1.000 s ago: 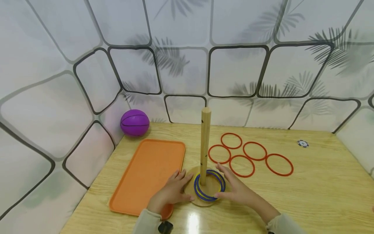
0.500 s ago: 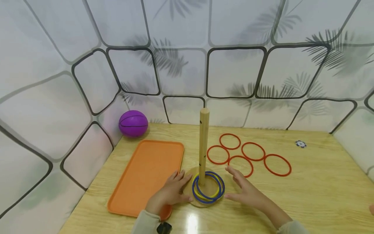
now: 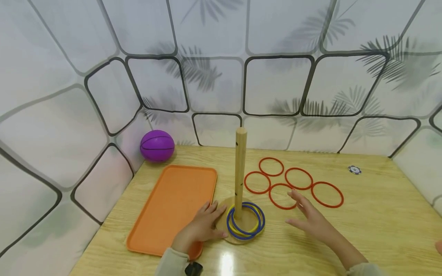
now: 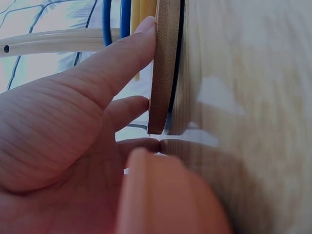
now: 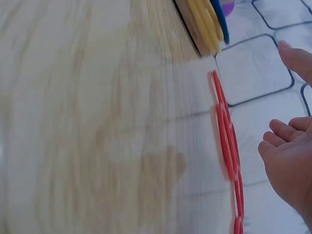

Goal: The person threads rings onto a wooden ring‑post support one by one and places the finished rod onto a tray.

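A wooden peg [image 3: 240, 168] stands upright on a round wooden base [image 3: 226, 230]. Blue rings [image 3: 263, 224] and yellow rings [image 5: 204, 24] lie stacked around the peg's foot. My left hand [image 3: 200, 226] rests at the left edge of the base, fingers spread; in the left wrist view its thumb [image 4: 117, 63] touches the base's rim. To the right of the base, my right hand [image 3: 312, 222] hovers over the table with loose fingers and holds nothing. Several red rings [image 3: 327, 194] lie flat beyond it, and the fingertips overlap the nearest one in the head view.
An orange tray [image 3: 172, 203] lies left of the base, its near corner under my left wrist. A purple ball [image 3: 157, 145] sits in the back left corner. Toward the right lies a poker chip [image 3: 354, 170]. Patterned walls [image 3: 269, 84] border the table [image 3: 380, 214].
My right hand has moved off the stacked rings to the right, away from the base. The top blue ring has shifted slightly. My left hand has stayed at the base.
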Demonstrator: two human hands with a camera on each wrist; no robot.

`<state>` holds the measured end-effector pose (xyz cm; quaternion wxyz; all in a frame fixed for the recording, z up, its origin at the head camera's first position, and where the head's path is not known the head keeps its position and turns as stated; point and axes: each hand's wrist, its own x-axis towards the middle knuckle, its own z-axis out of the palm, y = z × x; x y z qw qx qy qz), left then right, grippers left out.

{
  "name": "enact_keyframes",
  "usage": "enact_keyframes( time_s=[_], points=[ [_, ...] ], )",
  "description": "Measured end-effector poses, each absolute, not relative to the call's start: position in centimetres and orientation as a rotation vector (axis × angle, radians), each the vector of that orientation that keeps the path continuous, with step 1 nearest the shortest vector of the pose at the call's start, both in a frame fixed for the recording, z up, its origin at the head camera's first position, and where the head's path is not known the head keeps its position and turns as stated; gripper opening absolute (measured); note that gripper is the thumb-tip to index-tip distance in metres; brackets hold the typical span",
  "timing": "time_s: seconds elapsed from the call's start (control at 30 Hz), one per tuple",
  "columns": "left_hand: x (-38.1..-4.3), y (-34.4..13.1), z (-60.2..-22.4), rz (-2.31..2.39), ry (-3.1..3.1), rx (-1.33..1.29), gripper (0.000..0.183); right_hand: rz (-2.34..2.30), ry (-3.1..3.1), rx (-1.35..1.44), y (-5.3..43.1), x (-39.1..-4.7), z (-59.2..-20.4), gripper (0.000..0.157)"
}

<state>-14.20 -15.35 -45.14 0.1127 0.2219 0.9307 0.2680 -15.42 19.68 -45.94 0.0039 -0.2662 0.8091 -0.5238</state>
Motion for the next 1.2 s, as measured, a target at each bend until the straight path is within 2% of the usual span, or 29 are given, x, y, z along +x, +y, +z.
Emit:
enact_keyframes(
  time_s=[0.57, 0.9, 1.2],
  points=[
    [-14.5, -15.5, -45.0, 0.764, 2.738, 0.644, 0.083, -1.499, 2.817, -0.462, 26.8, -17.7, -46.0, 0.082],
    [-14.4, -15.4, -45.2, 0.757, 2.738, 0.652, 0.082, -1.328, 2.873, -0.284, 29.8, -19.1, -46.3, 0.094],
    [-14.5, -15.4, -45.7, 0.737, 2.755, 0.656, 0.082, -1.210, 2.837, -0.299, 31.4, -20.7, -46.8, 0.105]
  ],
)
